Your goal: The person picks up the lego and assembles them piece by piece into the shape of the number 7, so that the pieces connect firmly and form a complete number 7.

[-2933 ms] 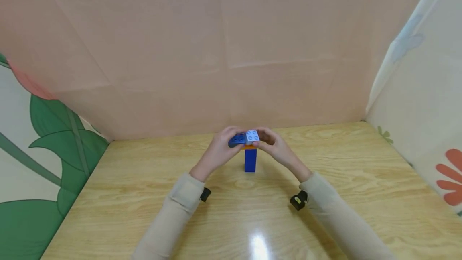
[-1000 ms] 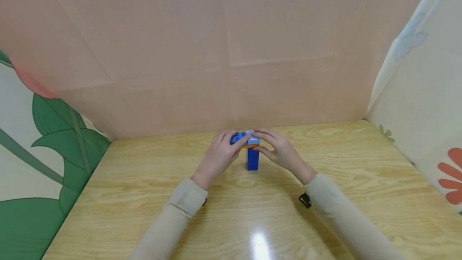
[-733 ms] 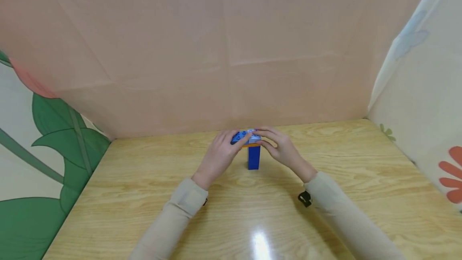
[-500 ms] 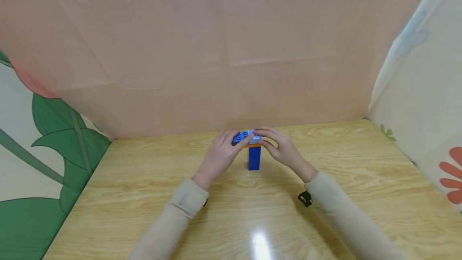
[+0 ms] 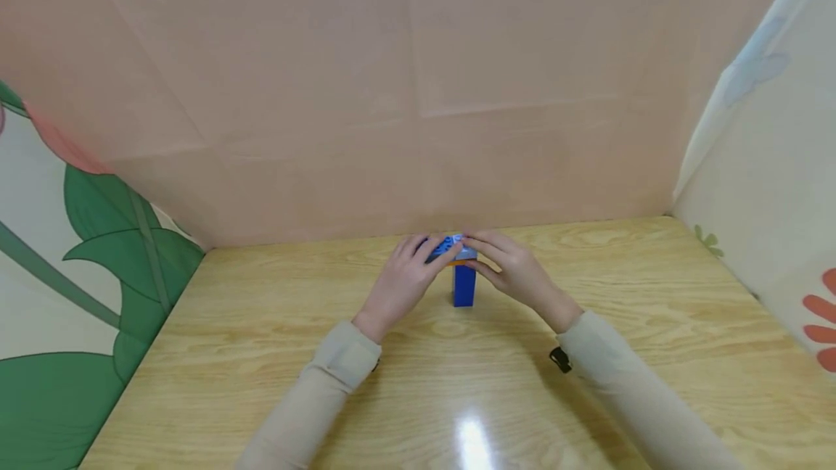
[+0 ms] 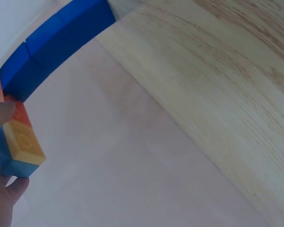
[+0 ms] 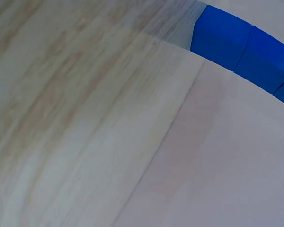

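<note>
Your wooden table (image 5: 261, 325) sits inside pink fabric walls (image 5: 326, 93). The blue block tower (image 5: 464, 289) stands mid-table; your left hand (image 5: 401, 285) and right hand (image 5: 519, 274) both pinch its top bricks (image 5: 452, 246).

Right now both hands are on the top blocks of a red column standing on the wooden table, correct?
Not quite: the column is blue, not red, as the head view shows. Left hand and right hand do hold the top blocks, and it stands on the wooden table.
</note>
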The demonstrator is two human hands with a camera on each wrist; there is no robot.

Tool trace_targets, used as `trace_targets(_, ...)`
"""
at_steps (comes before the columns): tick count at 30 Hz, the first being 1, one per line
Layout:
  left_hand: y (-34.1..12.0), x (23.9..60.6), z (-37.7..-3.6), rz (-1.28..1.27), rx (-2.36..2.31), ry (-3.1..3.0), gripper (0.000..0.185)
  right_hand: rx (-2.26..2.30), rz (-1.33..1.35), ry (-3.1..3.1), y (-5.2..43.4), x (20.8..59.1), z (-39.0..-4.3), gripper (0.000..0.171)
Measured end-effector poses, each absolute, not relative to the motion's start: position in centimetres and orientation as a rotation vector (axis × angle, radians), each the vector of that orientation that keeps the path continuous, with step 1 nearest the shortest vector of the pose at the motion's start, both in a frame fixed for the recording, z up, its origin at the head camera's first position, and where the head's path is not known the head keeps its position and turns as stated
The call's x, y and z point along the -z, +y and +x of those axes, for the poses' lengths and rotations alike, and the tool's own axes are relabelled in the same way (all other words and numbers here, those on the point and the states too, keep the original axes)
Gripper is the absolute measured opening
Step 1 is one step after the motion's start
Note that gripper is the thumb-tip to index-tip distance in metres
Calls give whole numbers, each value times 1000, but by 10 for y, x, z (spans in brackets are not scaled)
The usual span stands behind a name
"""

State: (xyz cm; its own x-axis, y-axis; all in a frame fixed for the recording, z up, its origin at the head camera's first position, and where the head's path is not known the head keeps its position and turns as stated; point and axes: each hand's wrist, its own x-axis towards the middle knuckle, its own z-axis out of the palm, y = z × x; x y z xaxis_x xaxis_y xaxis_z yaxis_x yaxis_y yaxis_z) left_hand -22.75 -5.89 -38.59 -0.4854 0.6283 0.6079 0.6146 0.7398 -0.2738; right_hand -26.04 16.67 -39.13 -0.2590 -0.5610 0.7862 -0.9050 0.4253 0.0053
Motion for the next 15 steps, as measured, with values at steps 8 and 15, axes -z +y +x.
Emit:
trace_targets(8,-57,390,-228,-914,-45,-2180,58,-618,1227,-1943,167,394,-261,36)
trace_targets(15,-56,393,-225,-905,-17,-2211,60,-568,1214,-1901,166,400,-261,41)
